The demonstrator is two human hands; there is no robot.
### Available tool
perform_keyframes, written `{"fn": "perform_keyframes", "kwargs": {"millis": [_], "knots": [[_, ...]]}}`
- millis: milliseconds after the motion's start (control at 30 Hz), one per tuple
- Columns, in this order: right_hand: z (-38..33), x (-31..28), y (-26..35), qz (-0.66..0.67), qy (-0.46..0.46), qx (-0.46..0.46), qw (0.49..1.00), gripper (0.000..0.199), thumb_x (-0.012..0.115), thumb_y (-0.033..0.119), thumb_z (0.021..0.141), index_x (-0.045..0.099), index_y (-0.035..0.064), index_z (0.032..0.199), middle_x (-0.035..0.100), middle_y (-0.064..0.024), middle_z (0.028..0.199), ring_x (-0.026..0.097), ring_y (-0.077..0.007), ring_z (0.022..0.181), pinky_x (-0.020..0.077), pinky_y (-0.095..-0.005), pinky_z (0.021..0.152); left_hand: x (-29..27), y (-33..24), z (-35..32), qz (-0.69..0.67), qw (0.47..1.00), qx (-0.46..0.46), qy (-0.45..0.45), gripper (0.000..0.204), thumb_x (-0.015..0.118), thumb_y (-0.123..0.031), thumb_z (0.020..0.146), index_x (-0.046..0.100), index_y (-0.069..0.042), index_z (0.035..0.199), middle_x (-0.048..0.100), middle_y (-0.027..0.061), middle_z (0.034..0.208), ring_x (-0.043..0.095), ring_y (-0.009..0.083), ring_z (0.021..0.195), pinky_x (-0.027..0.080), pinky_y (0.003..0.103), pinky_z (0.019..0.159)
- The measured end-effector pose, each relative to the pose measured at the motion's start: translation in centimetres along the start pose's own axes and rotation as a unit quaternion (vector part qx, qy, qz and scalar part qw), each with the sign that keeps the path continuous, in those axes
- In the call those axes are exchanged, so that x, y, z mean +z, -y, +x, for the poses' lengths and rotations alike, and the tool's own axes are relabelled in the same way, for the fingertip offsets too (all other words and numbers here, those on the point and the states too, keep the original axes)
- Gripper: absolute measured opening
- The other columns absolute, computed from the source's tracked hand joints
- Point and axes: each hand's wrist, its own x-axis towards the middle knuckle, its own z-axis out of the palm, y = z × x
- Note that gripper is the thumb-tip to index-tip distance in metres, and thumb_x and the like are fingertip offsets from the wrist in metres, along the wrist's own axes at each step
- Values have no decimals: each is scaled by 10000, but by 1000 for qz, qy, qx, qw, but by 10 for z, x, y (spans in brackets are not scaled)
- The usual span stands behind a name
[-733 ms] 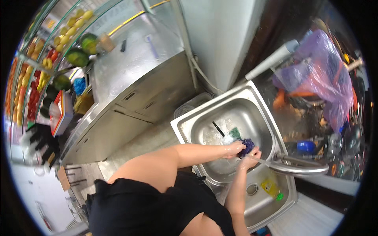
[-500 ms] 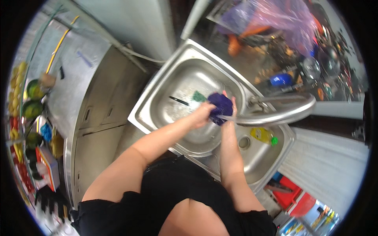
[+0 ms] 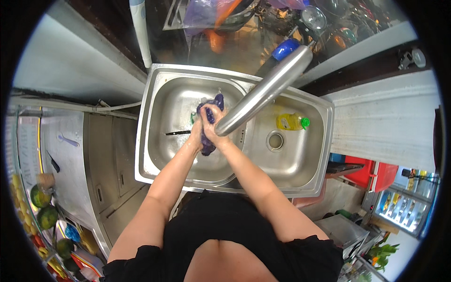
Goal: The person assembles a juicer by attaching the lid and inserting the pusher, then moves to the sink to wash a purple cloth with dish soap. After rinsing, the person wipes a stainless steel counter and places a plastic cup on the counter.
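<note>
A wet, dark purple cloth [image 3: 206, 149] is bunched up between my two hands over the left basin of the steel sink [image 3: 157, 108]. My left hand [image 3: 196, 136] is wrapped round its left side. From the right, my right hand [image 3: 213, 117] grips it, fingers curled over the top. The end of the curved steel tap [image 3: 268, 89] covers part of my right hand. Left of my hands, a thin black utensil [image 3: 178, 133] lies in the basin, its far end hidden. A green scouring pad [image 3: 193, 117] shows partly beside my left hand.
In the right basin a yellow bottle with a green cap [image 3: 293, 122] lies on its side near the drain [image 3: 275, 140]. A steel counter [image 3: 66, 155] with fruit stands at the left. Behind the sink are a blue-topped object [image 3: 285, 49] and a purple plastic bag [image 3: 199, 14].
The view has turned, so the sink looks straighter. The cloth, spread out before, is now squeezed into a bunch between both hands, which have come closer together.
</note>
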Motion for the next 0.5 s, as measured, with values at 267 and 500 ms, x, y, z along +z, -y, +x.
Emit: {"fn": "perform_keyframes", "kwargs": {"millis": [267,500], "knots": [[19,13,-93,98,72,431,894,747,442,666,762,613,-53,875,594,-257,871,571,-342,886,419,-420,759,4,-5,-11,567,803,163,-83,429,463,-342,874,511,14,1110,588,86,825,544,188,681,442,320,564],[44,-29,-100,38,224,100,969,282,546,278,791,648,19,839,630,-178,888,589,-267,881,441,-334,815,-2,-70,-37,521,829,200,-23,399,531,8,646,569,24,1042,577,77,1021,528,166,925,406,286,831]]}}
